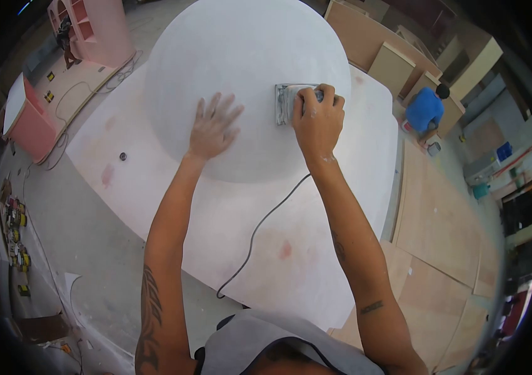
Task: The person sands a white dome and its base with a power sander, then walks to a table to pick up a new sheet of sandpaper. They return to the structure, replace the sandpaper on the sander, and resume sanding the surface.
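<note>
Grey top (234, 340) below, arms (169, 231) stretch forward: left fingers (214, 109) splayed, empty, over white dome (247, 47); right fingers (326, 95) grip sander (283, 103).

- The one head camera looks from above and behind the left hand (217, 128) and right hand (321, 119).
- It faces forward and steeply down along the forearms (172, 203), with the shirt (234, 340) at the lower edge, nearer than the hands.
- It sits about arm's reach from the hands; its wide, curved view takes in floor (106, 228) well outside them and darkens at the corners.
</note>
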